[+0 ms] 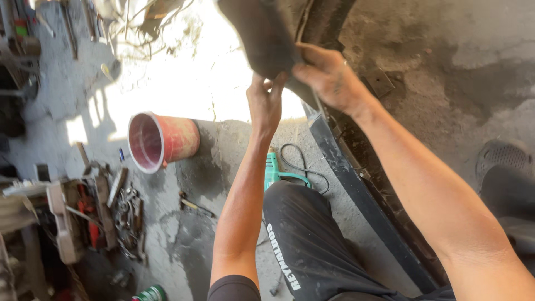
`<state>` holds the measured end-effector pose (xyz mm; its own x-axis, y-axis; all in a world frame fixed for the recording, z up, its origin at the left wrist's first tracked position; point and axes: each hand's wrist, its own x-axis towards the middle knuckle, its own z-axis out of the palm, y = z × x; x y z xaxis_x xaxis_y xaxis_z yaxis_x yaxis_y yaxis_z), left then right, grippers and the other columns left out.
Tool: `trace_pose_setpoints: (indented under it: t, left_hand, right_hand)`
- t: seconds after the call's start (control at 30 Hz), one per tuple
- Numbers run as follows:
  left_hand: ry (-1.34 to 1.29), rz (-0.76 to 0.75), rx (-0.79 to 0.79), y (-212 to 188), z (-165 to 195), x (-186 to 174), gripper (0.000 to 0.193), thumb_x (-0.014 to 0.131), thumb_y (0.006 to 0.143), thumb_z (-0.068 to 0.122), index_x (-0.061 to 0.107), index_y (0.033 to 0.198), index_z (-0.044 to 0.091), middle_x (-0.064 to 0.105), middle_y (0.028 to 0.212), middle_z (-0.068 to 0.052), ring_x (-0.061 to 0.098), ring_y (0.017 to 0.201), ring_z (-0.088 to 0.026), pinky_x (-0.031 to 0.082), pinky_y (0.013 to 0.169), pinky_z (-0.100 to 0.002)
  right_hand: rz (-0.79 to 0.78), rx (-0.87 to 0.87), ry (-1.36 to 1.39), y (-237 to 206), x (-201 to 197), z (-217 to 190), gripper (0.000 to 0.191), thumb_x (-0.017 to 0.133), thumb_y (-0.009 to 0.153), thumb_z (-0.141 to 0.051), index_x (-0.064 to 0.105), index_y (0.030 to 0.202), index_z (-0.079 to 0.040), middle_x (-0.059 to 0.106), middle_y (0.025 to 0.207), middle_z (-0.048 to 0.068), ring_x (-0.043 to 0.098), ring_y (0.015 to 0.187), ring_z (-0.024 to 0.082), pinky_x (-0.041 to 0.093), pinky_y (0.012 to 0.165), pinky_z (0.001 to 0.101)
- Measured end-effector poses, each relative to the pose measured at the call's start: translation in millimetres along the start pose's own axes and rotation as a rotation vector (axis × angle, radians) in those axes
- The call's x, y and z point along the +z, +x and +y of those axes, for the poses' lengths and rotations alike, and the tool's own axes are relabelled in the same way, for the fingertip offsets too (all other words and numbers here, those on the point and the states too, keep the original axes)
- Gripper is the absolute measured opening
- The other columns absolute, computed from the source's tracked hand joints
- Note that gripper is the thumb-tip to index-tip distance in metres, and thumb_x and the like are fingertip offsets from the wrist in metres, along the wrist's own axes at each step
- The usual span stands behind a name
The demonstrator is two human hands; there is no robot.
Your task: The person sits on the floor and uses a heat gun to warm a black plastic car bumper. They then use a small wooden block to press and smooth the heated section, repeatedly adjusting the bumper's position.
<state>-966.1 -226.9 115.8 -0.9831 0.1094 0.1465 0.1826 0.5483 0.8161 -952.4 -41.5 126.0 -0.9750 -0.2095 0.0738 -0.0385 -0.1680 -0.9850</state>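
Above the red bucket (161, 140), both hands' fingers (266, 89) clamped on a dark rubber flap (262, 33).

A black panel (262, 33) runs off the top edge, its upper part unseen; the left hand (264, 103) hides its fingertips behind it. Below the panel, glare bleaches the floor, blurring the wires (150, 28) beside it. A green tool (274, 171) lies half hidden behind the knee (301, 223). A can (149, 294) is cut by the bottom edge.
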Motion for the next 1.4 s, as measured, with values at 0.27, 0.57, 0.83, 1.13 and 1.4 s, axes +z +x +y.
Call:
trace_pose_setpoints:
  t: [0.27, 0.57, 0.83, 1.13, 1.4]
  left_hand:
    - [-0.117, 0.174, 0.083, 5.2, 19.7, -25.7, 0.046, 0.056, 0.112, 0.034, 0.053, 0.152, 0.012, 0.077, 0.126, -0.012, 0.08, 0.104, -0.02, 0.067, 0.088, -0.034]
    - [-0.099, 0.289, 0.082, -10.7, 7.7, -22.2, 0.047, 0.058, 0.108, 0.029, 0.049, 0.154, 0.021, 0.081, 0.113, -0.013, 0.079, 0.096, -0.022, 0.06, 0.084, -0.035]
    - [-0.185, 0.171, -0.33, -71.4, -43.2, 12.8, 0.055, 0.053, 0.102, 0.022, 0.044, 0.156, 0.019, 0.069, 0.13, -0.02, 0.065, 0.118, -0.041, 0.05, 0.099, -0.047]
    - [-0.252, 0.357, 0.007, -47.2, -31.9, 20.8, 0.061, 0.055, 0.11, 0.039, 0.033, 0.163, 0.02, 0.054, 0.159, -0.013, 0.068, 0.126, -0.031, 0.059, 0.098, -0.039]
    - [-0.059, 0.353, 0.276, 17.8, -25.7, 26.2, 0.068, 0.074, 0.102, 0.038, 0.034, 0.155, 0.024, 0.073, 0.122, -0.009, 0.078, 0.089, -0.015, 0.061, 0.065, -0.023]
  right_hand:
    - [-0.248, -0.157, 0.27, 29.9, 4.0, -4.6, 0.081, 0.029, 0.111, -0.067, 0.047, 0.155, -0.001, 0.054, 0.154, 0.01, 0.049, 0.144, 0.022, 0.035, 0.129, 0.0446]
    - [-0.166, -0.073, 0.261, 28.1, 42.0, 1.3, 0.094, 0.032, 0.102, -0.079, 0.032, 0.165, -0.009, 0.04, 0.165, 0.007, 0.034, 0.157, 0.026, 0.029, 0.135, 0.0477]
    - [-0.061, 0.104, 0.232, 22.8, 38.1, 9.4, 0.108, 0.061, 0.082, -0.082, 0.032, 0.159, -0.013, 0.042, 0.16, 0.005, 0.032, 0.154, 0.027, 0.038, 0.124, 0.0562]
    - [-0.114, -0.09, 0.08, 42.9, 37.8, 17.0, 0.023, 0.083, 0.108, -0.018, 0.068, 0.123, -0.01, 0.068, 0.108, 0.001, 0.067, 0.103, 0.015, 0.055, 0.093, 0.0336]
    - [-0.132, -0.238, -0.463, 33.2, 18.8, 42.2, 0.011, 0.063, 0.103, -0.007, 0.073, 0.101, -0.011, 0.075, 0.109, 0.006, 0.078, 0.094, 0.018, 0.064, 0.079, 0.0302]
